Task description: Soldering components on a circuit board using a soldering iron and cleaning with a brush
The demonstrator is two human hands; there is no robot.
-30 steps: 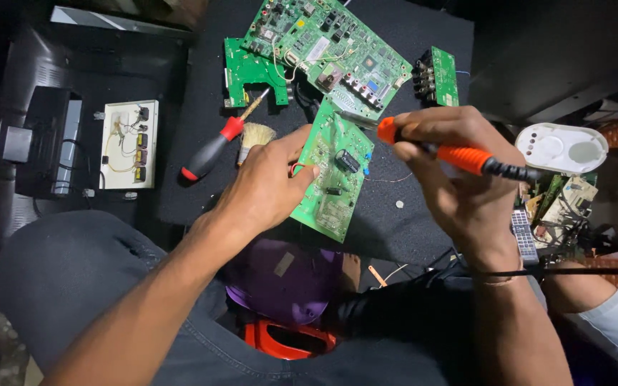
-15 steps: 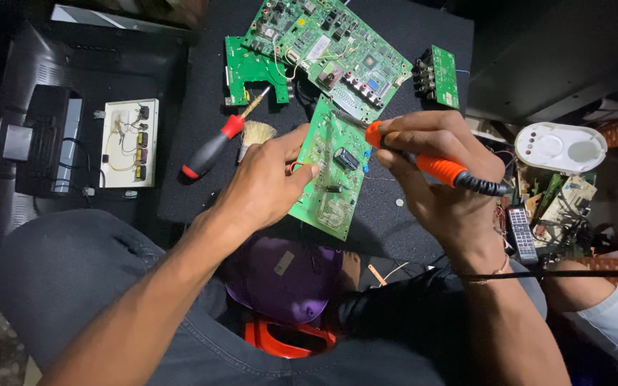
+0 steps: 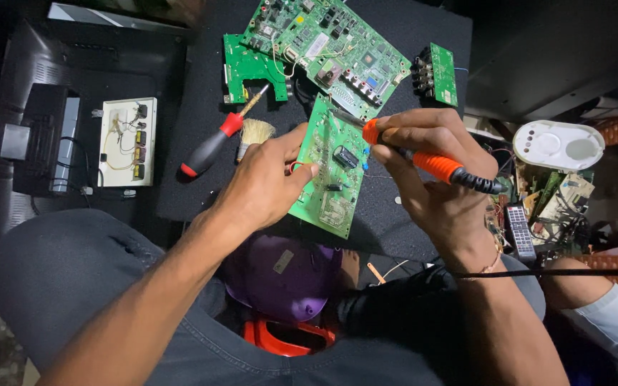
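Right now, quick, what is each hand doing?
Left hand: closed on the small green circuit board, tilting it up.
Right hand: closed on the orange soldering iron, tip at the board.

Open black mat (image 3: 202, 193) is left beside the held board (image 3: 330, 171); passage above is blocked by a screwdriver (image 3: 212, 146), brush (image 3: 253, 134) and circuit boards (image 3: 330, 50).

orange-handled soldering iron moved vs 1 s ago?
Yes. The orange-handled soldering iron in the right hand shifted left, its tip now over the small green circuit board, judged against the large green board.
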